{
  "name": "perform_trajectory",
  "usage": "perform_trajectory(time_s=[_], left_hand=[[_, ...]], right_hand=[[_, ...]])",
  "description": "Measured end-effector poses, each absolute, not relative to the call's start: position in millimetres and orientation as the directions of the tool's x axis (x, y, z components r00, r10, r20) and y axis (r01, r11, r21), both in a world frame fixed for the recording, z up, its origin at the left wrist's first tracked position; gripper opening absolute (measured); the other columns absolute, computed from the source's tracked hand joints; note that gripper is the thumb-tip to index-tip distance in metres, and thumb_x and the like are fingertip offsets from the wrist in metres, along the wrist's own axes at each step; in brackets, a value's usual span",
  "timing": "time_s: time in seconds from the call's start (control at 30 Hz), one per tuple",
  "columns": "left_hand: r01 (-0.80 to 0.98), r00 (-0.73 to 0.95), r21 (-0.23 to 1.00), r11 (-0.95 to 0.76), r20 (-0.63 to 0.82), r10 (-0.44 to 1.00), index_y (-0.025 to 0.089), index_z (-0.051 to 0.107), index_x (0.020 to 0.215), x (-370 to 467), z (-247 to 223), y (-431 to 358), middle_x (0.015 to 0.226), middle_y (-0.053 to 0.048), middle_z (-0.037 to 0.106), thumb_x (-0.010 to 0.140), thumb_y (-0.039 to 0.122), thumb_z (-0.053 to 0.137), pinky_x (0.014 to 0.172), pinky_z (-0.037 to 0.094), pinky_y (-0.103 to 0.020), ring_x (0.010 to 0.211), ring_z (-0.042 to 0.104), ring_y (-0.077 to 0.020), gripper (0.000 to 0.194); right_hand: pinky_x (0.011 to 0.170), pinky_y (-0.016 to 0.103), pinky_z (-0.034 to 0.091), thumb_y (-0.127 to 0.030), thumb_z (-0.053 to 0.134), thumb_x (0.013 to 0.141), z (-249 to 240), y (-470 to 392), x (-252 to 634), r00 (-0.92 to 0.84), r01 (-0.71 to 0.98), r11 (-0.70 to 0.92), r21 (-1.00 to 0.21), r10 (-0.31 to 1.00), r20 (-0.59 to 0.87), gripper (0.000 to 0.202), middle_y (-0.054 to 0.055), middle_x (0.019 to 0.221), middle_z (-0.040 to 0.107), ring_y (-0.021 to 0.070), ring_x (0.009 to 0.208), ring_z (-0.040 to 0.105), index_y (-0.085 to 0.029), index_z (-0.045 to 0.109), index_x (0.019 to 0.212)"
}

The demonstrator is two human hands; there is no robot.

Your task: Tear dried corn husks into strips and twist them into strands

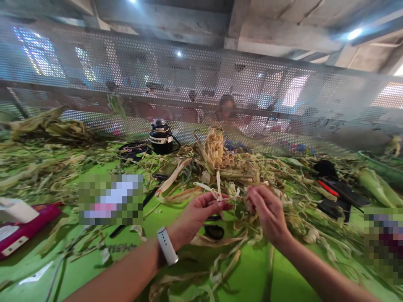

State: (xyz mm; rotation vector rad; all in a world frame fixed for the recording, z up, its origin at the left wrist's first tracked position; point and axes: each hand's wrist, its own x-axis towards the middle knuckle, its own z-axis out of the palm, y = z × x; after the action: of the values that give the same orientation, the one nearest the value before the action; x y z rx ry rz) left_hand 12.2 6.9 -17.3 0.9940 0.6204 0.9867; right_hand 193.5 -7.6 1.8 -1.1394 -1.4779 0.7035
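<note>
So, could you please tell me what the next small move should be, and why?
Perhaps fold down the upright pale strip with the right hand, since it sticks up from the left hand and the right is close by.

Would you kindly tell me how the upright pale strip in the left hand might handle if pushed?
The strip is probably light, being thin. Its top stands upright, so it may be slightly stiff. Dry-looking husks nearby suggest it could tear.

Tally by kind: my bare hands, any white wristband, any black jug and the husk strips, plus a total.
Hands: 2, left hand and right hand
White wristband: 1
Black jug: 1
Husk strips: too tangled to count
Total, husk strips aside: 4
</note>
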Motion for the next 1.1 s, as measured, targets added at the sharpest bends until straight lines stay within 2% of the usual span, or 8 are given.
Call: perform_trajectory(time_s=[0.07, 0.13, 0.3, 0.43, 0.53, 0.83, 1.0, 1.1], left_hand=[[-0.38, 0.413, 0.914, 0.141, 0.031, 0.91, 0.015, 0.069, 0.091, 12.6, -16.9, 7.1, 0.093, -0.007, 0.071, 0.068, 0.032, 0.073, 0.081, 0.044, -0.026, 0.089, 0.063, -0.0173, 0.029], [-0.378, 0.395, 0.917, 0.125, 0.037, 0.918, 0.016, 0.068, 0.094, 13.0, -15.5, 6.6, 0.093, -0.006, 0.071, 0.067, 0.031, 0.074, 0.081, 0.044, -0.026, 0.088, 0.062, -0.0165, 0.031], [-0.354, 0.364, 0.928, 0.113, 0.026, 0.931, 0.015, 0.07, 0.088, 14.6, -13.0, 4.5, 0.085, -0.004, 0.071, 0.064, 0.034, 0.075, 0.078, 0.045, -0.027, 0.08, 0.061, -0.0158, 0.031], [-0.346, 0.358, 0.93, 0.123, 0.009, 0.934, 0.014, 0.071, 0.086, 15.4, -14.5, 4.2, 0.078, -0.005, 0.07, 0.061, 0.036, 0.077, 0.071, 0.046, -0.026, 0.074, 0.06, -0.0153, 0.034], [-0.319, 0.34, 0.945, 0.079, 0.036, 0.94, 0.013, 0.071, 0.078, 15.3, -15.6, 4.3, 0.074, -0.004, 0.069, 0.066, 0.039, 0.073, 0.064, 0.044, -0.024, 0.068, 0.058, -0.0133, 0.028], [-0.307, 0.344, 0.951, 0.024, 0.088, 0.935, 0.012, 0.07, 0.071, 14.6, -13.4, 1.9, 0.064, -0.001, 0.063, 0.069, 0.037, 0.071, 0.056, 0.037, -0.021, 0.058, 0.049, -0.0086, 0.025], [-0.25, 0.359, 0.968, -0.009, 0.102, 0.928, 0.012, 0.07, 0.071, 13.3, -11.4, 1.1, 0.068, -0.003, 0.066, 0.074, 0.037, 0.066, 0.066, 0.042, -0.025, 0.069, 0.057, -0.0138, 0.026], [-0.264, 0.363, 0.965, -0.005, 0.104, 0.926, 0.013, 0.07, 0.076, 12.4, -10.3, 1.4, 0.074, -0.005, 0.069, 0.074, 0.037, 0.066, 0.072, 0.044, -0.026, 0.074, 0.06, -0.0158, 0.025]], right_hand=[[0.05, 0.024, 0.034, -0.037, 0.051, 0.085, -0.3, -13.4, 189.3, -0.173, 0.284, 0.256, -0.924, 0.962, 0.213, 0.029, -0.001, 0.057, 0.049, 0.0122, 0.053, 0.045, -0.018, 0.054, 0.062], [0.052, 0.024, 0.037, -0.034, 0.052, 0.084, -2.9, -16.6, 183.8, -0.277, 0.275, 0.182, -0.944, 0.955, 0.104, 0.024, 0.0, 0.062, 0.054, 0.0131, 0.057, 0.049, -0.017, 0.059, 0.068], [0.054, 0.022, 0.041, -0.036, 0.059, 0.079, -6.8, -16.5, 174.2, -0.338, 0.163, 0.094, -0.982, 0.941, 0.034, 0.021, 0.0, 0.073, 0.061, 0.0117, 0.06, 0.051, -0.017, 0.065, 0.085], [0.048, 0.022, 0.041, -0.047, 0.062, 0.075, -15.1, -15.3, 171.6, -0.399, 0.094, -0.027, -0.995, 0.915, -0.063, 0.033, 0.0, 0.063, 0.061, 0.0092, 0.049, 0.05, -0.014, 0.063, 0.074], [0.046, 0.021, 0.04, -0.05, 0.062, 0.075, -22.0, -14.4, 171.0, -0.386, 0.087, -0.031, -0.996, 0.92, -0.062, 0.037, 0.0, 0.058, 0.06, 0.0079, 0.045, 0.049, -0.014, 0.059, 0.065], [0.046, 0.019, 0.036, -0.049, 0.061, 0.077, -27.8, -15.3, 169.7, -0.4, 0.06, -0.02, -0.998, 0.915, -0.042, 0.036, -0.002, 0.055, 0.056, 0.006, 0.044, 0.044, -0.014, 0.059, 0.073], [0.049, 0.022, 0.036, -0.042, 0.06, 0.078, -22.8, -16.9, 170.6, -0.428, 0.058, -0.028, -0.998, 0.902, -0.05, 0.028, -0.001, 0.057, 0.057, 0.0086, 0.048, 0.046, -0.015, 0.061, 0.071], [0.064, 0.025, 0.042, -0.028, 0.06, 0.074, -12.3, -14.6, 175.5, -0.328, 0.028, 0.058, -0.998, 0.943, 0.046, 0.015, 0.002, 0.075, 0.063, 0.0148, 0.069, 0.054, -0.016, 0.065, 0.079]])
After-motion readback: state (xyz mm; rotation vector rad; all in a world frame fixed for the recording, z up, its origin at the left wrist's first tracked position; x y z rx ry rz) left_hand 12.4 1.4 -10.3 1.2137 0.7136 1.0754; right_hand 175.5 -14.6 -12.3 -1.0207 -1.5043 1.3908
